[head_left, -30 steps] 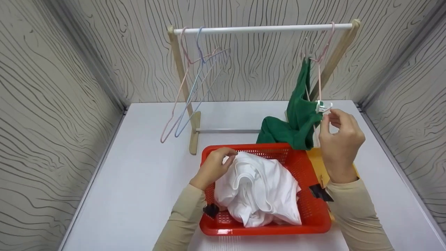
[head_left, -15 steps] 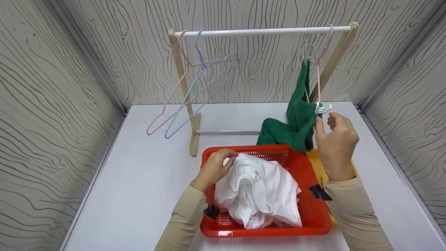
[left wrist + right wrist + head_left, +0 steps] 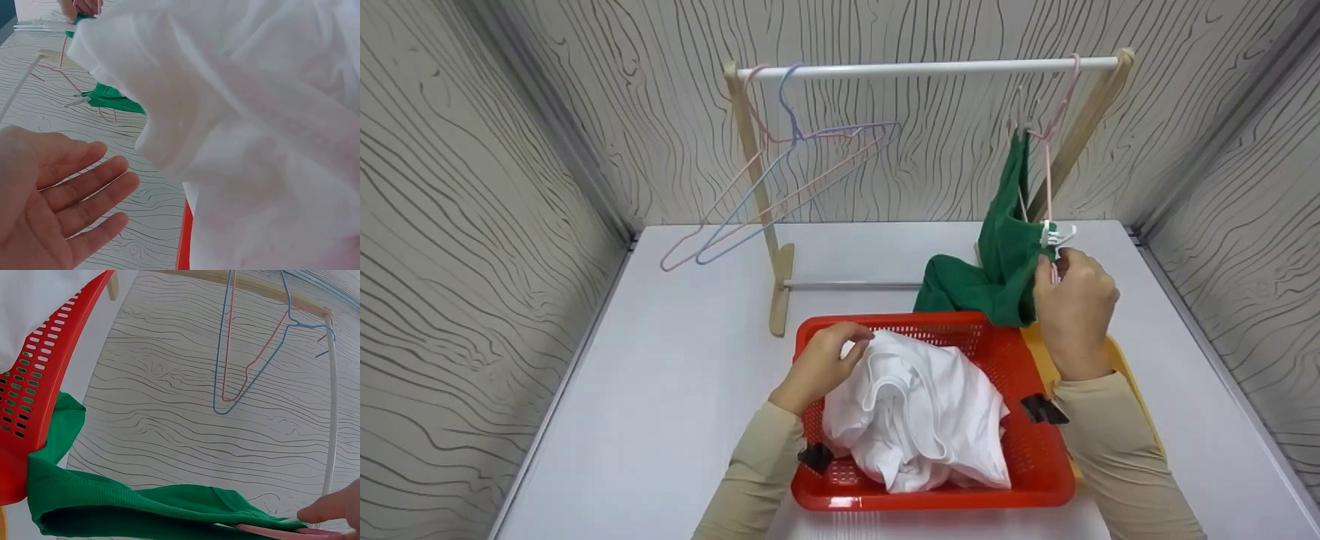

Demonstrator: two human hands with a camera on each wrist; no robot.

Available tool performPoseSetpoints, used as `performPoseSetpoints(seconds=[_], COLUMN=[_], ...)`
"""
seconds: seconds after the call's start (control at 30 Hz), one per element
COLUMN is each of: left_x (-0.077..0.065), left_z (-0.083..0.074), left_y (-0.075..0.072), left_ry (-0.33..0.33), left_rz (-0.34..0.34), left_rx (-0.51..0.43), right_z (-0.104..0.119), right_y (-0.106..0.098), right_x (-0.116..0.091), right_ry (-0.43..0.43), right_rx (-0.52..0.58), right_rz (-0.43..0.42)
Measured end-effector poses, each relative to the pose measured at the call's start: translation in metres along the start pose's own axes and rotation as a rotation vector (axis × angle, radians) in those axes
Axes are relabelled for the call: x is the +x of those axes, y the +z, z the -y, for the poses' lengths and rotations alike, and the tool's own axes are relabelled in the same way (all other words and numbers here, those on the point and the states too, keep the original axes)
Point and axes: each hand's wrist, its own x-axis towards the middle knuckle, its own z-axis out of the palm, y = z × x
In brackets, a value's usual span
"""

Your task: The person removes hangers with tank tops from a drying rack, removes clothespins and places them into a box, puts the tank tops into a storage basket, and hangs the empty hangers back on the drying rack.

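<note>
A: Nearest stuff?
B: Red basket (image 3: pixel 930 501) sitting on the white counter (image 3: pixel 607 375), white cloth (image 3: pixel 937 405) bunching inside. Yellow basket (image 3: pixel 1039 351) peeking out at its right.
A: Left hand (image 3: pixel 819 365)?
B: Hovering over the basket's left side, just beside the cloth; grip relaxing, fingers loosely bending.
A: Right hand (image 3: pixel 1076 315)?
B: Grip narrowing, pinching the pink hanger (image 3: pixel 1048 180) just below a white clip (image 3: pixel 1050 235).
A: Green garment (image 3: pixel 1005 232)?
B: Hanging off that hanger, clip holding its edge, lower part draping behind the red basket's far rim.
A: Farther?
B: Blue hanger (image 3: pixel 793 133) and second pink one (image 3: pixel 747 97) dangling from the rack's white bar (image 3: pixel 915 70), left end.
</note>
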Motion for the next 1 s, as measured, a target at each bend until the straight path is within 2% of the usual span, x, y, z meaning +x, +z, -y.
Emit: performPoseSetpoints(seconds=[0.23,0.57,0.87,1.0], left_x=[0.000,0.000,0.000,0.000], left_z=[0.002,0.001,0.002,0.003], left_y=[0.001,0.002,0.003,0.003], left_ry=[0.051,0.027,0.063,0.060], left_rz=[-0.022,-0.012,-0.032,-0.035], left_rx=[0.014,0.009,0.018,0.017], right_z=[-0.003,-0.011,-0.012,-0.012], right_y=[0.001,0.005,0.007,0.008], right_x=[0.004,0.008,0.004,0.000], right_ry=[0.046,0.104,-0.003,-0.025], right_rx=[-0.025,-0.021,0.049,0.076], right_rz=[0.019,0.067,-0.012,-0.018])
